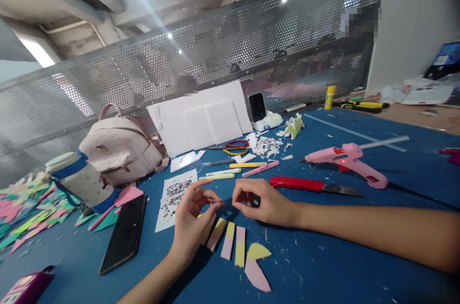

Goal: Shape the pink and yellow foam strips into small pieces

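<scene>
Strips [228, 241] lie on desk [323, 277], near side of fingers [214, 207], closer to left hand [190, 225] than right hand [265, 202], long axes roughly near-to-far; both pinch-curled, whether gripping, cannot tell.

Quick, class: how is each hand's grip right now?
Left hand: curled in a pinch; anything held is too small to tell.
Right hand: also pinched; anything held cannot be told.

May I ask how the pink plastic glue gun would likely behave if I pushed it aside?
The pink plastic glue gun is probably rigid, given its moulded-looking body. The black cable trailing from its handle would likely drag. Lying flat on its side, it would probably slide rather than roll.
</scene>
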